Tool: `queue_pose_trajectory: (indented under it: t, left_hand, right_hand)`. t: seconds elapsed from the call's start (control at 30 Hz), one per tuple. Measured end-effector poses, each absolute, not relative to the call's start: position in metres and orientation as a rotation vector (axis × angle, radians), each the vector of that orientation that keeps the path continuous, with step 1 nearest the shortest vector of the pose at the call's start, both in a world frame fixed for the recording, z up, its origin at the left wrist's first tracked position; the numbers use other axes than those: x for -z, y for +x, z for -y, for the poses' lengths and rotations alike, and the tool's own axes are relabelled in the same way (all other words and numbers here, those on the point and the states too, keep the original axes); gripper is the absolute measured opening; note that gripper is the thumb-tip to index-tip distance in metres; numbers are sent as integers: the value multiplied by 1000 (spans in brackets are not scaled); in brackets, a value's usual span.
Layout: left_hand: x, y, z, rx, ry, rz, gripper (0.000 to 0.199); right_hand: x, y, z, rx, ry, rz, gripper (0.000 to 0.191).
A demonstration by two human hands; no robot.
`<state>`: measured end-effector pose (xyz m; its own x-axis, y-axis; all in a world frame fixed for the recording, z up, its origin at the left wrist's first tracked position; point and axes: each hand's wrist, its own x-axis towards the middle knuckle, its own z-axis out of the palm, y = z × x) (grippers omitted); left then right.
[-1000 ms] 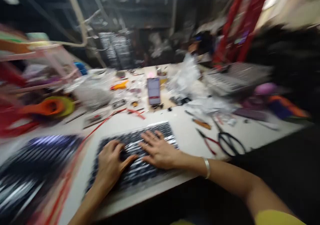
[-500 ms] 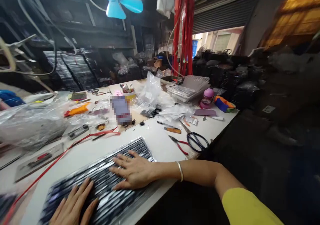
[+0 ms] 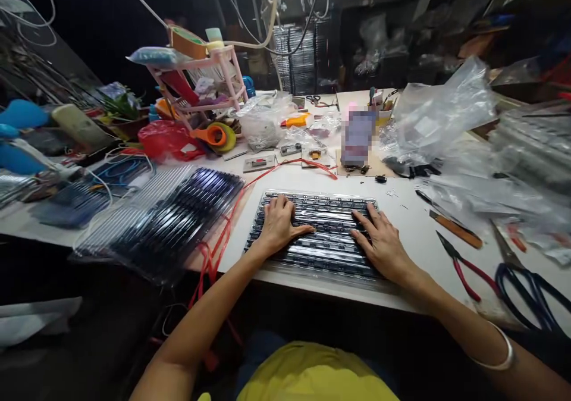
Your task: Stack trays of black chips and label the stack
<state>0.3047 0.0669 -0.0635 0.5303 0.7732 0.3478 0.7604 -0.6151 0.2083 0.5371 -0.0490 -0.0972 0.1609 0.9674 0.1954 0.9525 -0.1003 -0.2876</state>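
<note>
A clear plastic tray [image 3: 330, 216] filled with rows of dark parts lies flat on the white table near its front edge. My left hand [image 3: 279, 225] rests on the tray's left part, thumb stretched toward the middle and the other fingers bent over the rows. On the right part lies my right hand [image 3: 379, 243], its fingers spread on the surface. Neither hand grips anything visible. A red ribbon [image 3: 227, 228] runs beside the tray on the left.
Stacked trays [image 3: 173, 222] stand left. To the right are pliers [image 3: 466, 264], large scissors [image 3: 526, 288] and an orange-handled knife [image 3: 455, 228]. Plastic bags [image 3: 441, 115], a pixelated object [image 3: 358, 136] and a pink rack [image 3: 200, 80] are behind.
The view has swung left, bringing the stacked trays and pink rack into sight. The tray now appears level across the view. My left hand is further up on it, and my right hand is at its right side.
</note>
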Motion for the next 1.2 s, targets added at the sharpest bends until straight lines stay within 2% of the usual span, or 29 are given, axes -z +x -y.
queue_pose_trajectory:
  t: [0.23, 0.4, 0.6, 0.77, 0.97, 1.2]
  left_hand:
    - [70, 285, -53, -583, 2791, -1101, 38]
    - [73, 277, -48, -479, 2798, -1054, 50]
    - [69, 289, -50, -138, 2767, -1315, 75]
    - [65, 286, -55, -76, 2794, -1186, 62]
    - [58, 276, -55, 14, 2862, -953, 45]
    - [58, 291, -38, -78, 2839, -1127, 54]
  right_hand:
    - [97, 540, 45, -10, -2130, 1944, 55]
    - [90, 539, 44, -81, -2180, 2003, 57]
    - [87, 541, 46, -180, -2183, 2007, 57]
    - [83, 553, 50, -262, -1998, 2151, 48]
    - [76, 552, 50, -242, -2007, 2193, 48]
    - [67, 546, 50, -205, -1976, 2252, 45]
